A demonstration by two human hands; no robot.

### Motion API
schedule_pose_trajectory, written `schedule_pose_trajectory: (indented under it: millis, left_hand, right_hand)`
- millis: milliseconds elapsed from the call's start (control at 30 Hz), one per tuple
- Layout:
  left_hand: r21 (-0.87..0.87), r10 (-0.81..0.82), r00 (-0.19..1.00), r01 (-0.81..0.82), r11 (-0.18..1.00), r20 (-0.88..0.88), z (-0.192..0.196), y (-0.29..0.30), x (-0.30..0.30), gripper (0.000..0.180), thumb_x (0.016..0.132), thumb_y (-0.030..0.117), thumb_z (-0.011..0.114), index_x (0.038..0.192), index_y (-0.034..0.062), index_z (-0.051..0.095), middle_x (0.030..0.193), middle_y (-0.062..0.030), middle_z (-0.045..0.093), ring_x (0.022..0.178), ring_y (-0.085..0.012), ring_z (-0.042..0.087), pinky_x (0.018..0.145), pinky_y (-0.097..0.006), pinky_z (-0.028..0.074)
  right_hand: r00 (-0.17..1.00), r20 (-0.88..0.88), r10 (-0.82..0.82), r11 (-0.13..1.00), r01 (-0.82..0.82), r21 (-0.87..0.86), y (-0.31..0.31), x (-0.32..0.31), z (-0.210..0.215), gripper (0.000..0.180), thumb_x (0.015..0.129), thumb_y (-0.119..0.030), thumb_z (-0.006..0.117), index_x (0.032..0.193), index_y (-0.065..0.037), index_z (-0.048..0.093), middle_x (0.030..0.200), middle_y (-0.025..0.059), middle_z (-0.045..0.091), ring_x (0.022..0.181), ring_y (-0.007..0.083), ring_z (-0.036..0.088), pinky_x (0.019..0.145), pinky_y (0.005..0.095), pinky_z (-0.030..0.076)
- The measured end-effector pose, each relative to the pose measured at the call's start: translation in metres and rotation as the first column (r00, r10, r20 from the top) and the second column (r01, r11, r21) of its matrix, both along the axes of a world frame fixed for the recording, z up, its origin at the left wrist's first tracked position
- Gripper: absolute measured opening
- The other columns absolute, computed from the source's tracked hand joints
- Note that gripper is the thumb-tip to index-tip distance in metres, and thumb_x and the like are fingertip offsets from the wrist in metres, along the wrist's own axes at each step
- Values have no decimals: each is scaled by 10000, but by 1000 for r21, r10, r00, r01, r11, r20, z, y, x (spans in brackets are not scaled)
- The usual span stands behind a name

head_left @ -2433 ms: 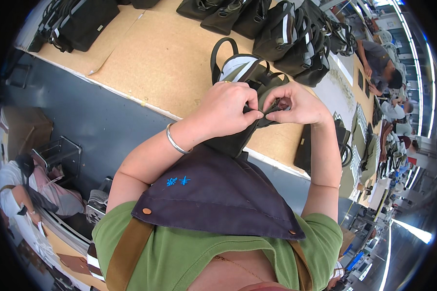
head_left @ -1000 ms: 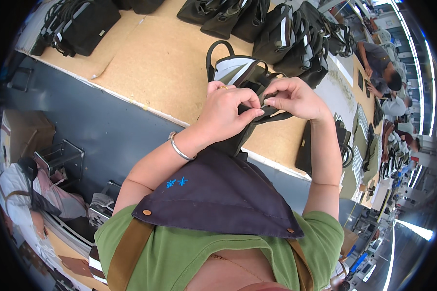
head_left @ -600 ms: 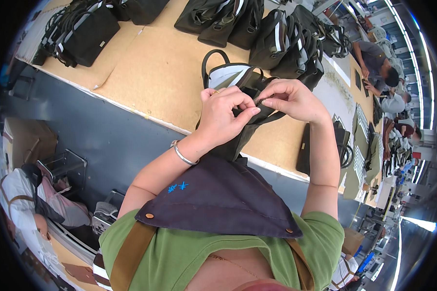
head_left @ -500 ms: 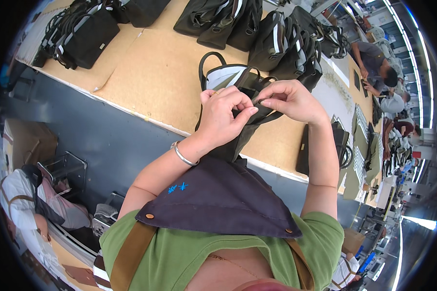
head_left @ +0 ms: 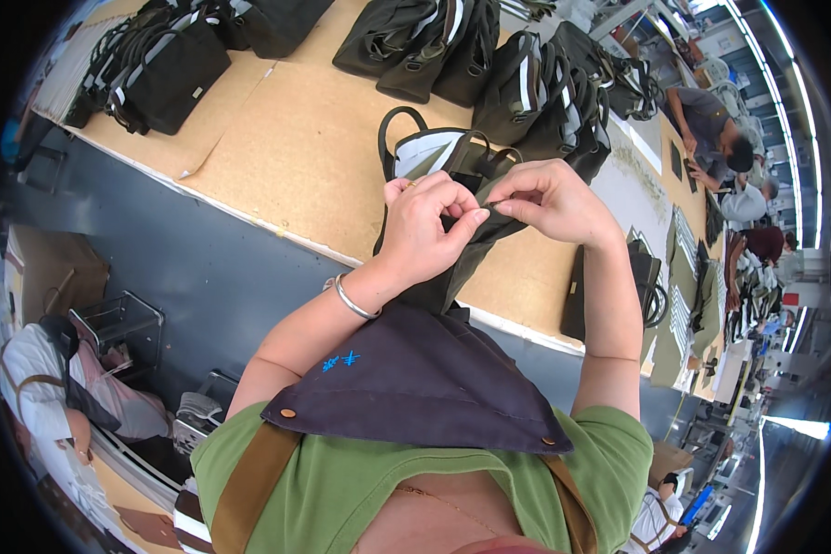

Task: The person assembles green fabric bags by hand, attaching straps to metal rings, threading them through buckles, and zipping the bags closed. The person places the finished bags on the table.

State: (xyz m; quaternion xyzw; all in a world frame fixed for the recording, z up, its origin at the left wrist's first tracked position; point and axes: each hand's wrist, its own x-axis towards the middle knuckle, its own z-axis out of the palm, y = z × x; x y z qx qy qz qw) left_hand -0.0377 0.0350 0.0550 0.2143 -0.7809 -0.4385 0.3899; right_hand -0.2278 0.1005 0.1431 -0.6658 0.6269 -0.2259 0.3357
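A dark olive handbag (head_left: pixel 433 290) stands at the table's near edge, right in front of me, its mouth showing a pale lining (head_left: pixel 425 146) and a looped handle (head_left: pixel 384 138) standing up on the left. My left hand (head_left: pixel 427 224) is closed, thumb and forefinger pinching at the bag's upper edge. Just to its right, my right hand (head_left: pixel 556 205) pinches a small dark piece at the same edge, fingertips close to the left ones. The fingers hide what exactly that piece is.
More dark bags (head_left: pixel 415 55) stand in rows along the far side of the tan tabletop (head_left: pixel 314 138), with others at far left (head_left: pixel 171 83). One dark bag (head_left: pixel 577 300) lies right of my right forearm. A co-worker (head_left: pixel 711 129) bends over the table at far right; another person sits lower left.
My right hand has shifted slightly down, its fingers more bent over the bag's edge. My left hand stays almost in place, and the bag has barely moved.
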Motion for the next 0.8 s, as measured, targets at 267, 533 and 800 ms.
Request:
schedule_pose_trajectory:
  millis: [267,533,800]
  left_hand:
    - [22,28,999,-27,999,-35,-2,0,0,138,805,168,738,743,119,626,684,54,503,635,-93,482,793,-307,291]
    - [51,34,998,-32,998,-48,-3,0,0,144,803,157,733,732,114,614,685,51,507,636,-96,481,782,-304,296]
    - [66,12,1000,-11,998,-19,-2,-1,1,138,800,148,731,733,116,614,691,50,500,643,-97,480,781,-314,284]
  right_hand:
    - [998,-59,30,998,-33,-59,-3,5,3,131,797,-41,705,924,-10,707,747,101,647,639,219,628,585,315,483]
    - [994,-95,60,993,-69,-97,-4,8,4,144,785,-43,687,925,-17,712,725,95,624,635,226,617,569,325,466]
    - [998,-38,60,998,-60,-6,-5,9,5,147,803,-51,680,928,26,691,792,95,656,720,203,617,650,314,477]
